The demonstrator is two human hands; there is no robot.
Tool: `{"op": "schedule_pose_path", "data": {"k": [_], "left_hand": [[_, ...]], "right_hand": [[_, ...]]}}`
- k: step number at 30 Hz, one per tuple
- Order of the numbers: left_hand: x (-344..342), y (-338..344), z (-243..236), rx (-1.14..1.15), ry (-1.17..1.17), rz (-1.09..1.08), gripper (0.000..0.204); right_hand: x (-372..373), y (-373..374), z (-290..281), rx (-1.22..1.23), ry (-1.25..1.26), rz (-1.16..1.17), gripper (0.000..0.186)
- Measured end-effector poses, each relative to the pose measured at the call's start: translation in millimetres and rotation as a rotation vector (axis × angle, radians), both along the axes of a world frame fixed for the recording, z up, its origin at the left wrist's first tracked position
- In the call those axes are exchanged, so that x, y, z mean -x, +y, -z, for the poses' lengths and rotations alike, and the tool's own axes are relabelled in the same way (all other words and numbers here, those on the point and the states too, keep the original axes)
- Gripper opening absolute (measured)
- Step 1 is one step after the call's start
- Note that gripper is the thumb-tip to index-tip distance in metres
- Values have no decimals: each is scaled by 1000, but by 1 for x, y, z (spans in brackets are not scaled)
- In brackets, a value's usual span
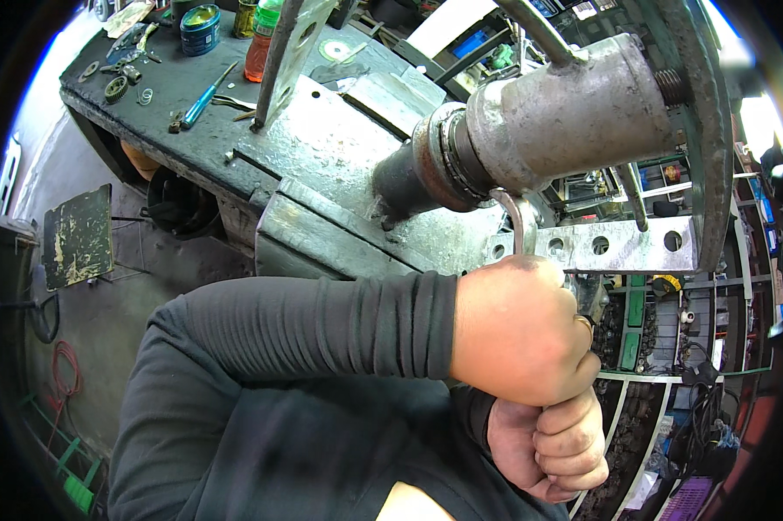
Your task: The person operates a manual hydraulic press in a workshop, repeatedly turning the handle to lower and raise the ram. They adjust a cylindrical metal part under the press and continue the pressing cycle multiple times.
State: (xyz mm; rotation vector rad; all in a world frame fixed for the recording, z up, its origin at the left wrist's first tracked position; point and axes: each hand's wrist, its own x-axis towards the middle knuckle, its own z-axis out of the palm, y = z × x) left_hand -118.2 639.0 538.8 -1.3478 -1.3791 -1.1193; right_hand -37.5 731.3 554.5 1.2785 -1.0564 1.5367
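My left hand (526, 334) is closed in a fist around a hook wrench (523, 224), a curved steel piece. Its bent end reaches up against the underside of a thick grey metal cylinder (574, 113), near a rusty collar (435, 152). My left forearm, in a dark sleeve, crosses in front of my body. Directly below, my right hand (552, 443) is also closed, stacked against the left in line with the wrench; the handle inside both fists is hidden. The cylinder lies tilted, with a darker tube (400, 187) running down from its left end onto a steel plate.
A drilled flat bar (617, 246) and a heavy upright plate (708, 130) flank the cylinder on the right. On the workbench (170, 82) lie a blue-handled screwdriver (202, 106), a red bottle (259, 56) and a blue tin (200, 35). Shelves with parts stand at right.
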Motion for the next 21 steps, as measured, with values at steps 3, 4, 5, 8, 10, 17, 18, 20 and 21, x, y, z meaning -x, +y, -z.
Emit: {"op": "schedule_pose_path", "data": {"k": [3,4,5,8,10,17,18,20,21], "left_hand": [[1,0,-1,17,-21,22,15],[1,-4,-2,50,-36,34,14],[2,-7,-3,83,-53,43,13],[0,-5,-5,68,-62,80,13],[-1,-5,-7,77,-70,89,13],[-2,3,-6,18,-25,-2,16],[-2,3,-6,32,-21,4,16],[2,-1,-3,62,-14,-21,15],[5,0,-6,43,-56,-75,14]], "right_hand": [[3,-1,-2,-27,25,25,23],[5,-2,-2,-24,37,26,24],[6,-4,-2,-20,48,26,25],[3,-9,-9,-107,23,66,30],[-1,-6,-11,-177,-4,89,32],[6,-4,-7,-47,29,-43,31],[4,-1,-9,-102,-4,-30,31],[3,6,-7,-116,-37,-27,27],[1,11,-7,-123,-53,-24,26]]}}
